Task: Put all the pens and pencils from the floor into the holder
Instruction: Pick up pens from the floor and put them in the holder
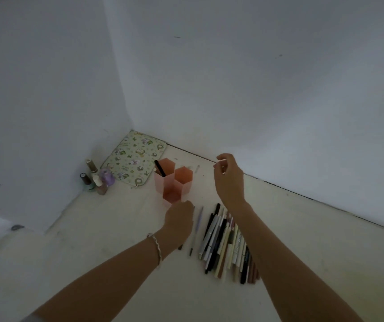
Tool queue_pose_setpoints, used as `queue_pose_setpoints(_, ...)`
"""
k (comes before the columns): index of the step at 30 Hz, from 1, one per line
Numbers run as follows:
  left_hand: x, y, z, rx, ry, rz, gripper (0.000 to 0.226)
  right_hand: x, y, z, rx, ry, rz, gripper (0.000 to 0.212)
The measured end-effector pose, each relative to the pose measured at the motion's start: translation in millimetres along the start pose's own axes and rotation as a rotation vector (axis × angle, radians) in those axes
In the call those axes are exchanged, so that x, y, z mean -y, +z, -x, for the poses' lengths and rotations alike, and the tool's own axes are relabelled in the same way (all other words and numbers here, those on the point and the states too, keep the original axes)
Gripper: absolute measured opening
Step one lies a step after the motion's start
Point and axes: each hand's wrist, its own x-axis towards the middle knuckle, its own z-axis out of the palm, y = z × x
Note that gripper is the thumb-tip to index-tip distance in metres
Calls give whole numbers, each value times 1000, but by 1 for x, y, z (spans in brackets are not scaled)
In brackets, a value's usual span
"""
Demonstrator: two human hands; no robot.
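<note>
Left hand (179, 217) closing on a pen (187, 228) at centre frame beside the holder (173, 182) for a short lift, right hand (229, 177) loosely open (empty).

Holder approach being crowded on two sides

Bare floor (302, 228) is lying open rightward; the holder (173, 180) is being hemmed by bottles (95, 177) and mat (132, 156) leftward.

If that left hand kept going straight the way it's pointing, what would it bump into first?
Probably the pink holder: the left hand reaches up the floor toward its front compartment, almost touching. Depth is hard to judge.
</note>
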Motion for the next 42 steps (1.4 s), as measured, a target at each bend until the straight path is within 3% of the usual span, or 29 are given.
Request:
queue_pose_setpoints(3,-11,14,-2,-24,2,-116,40,-18,-10,8,19,36,20,16)
queue_pose_setpoints(6,-20,11,-3,-23,35,-63,45,-34,-11,15,39,71,52,18)
queue_pose_setpoints(11,-25,-44,-3,-221,131,562,48,-53,1,19,213,204,281,26)
queue_pose_setpoints(14,-19,-79,-3,-458,203,699,55,-59,14,27,352,250,466,26)
queue_pose_setpoints(19,-3,-103,-3,-561,182,950,50,-65,34,40,458,168,729,18)
queue_pose_setpoints(23,13,-107,-4,-662,191,1035,51,-65,46,41,427,187,649,16)
queue_pose_setpoints(26,30,-116,-6,-814,158,1035,52,-53,42,28,335,233,412,9)
queue_pose_setpoints(30,60,-137,-17,-1024,56,1024,50,-18,14,-9,77,189,202,4)
queue_pose_setpoints(34,68,-128,-27,-903,42,850,50,16,-18,-34,-124,114,99,2)
queue_pose_setpoints(37,69,-107,-29,-780,45,548,38,36,-28,-38,-224,91,-1,2)
queue_pose_setpoints(40,79,-95,-29,-874,-21,294,23,56,-24,-32,-357,-29,-102,5)
queue_pose_setpoints(42,86,-102,-28,-1002,-71,316,25,67,-16,-26,-421,-162,-130,6)
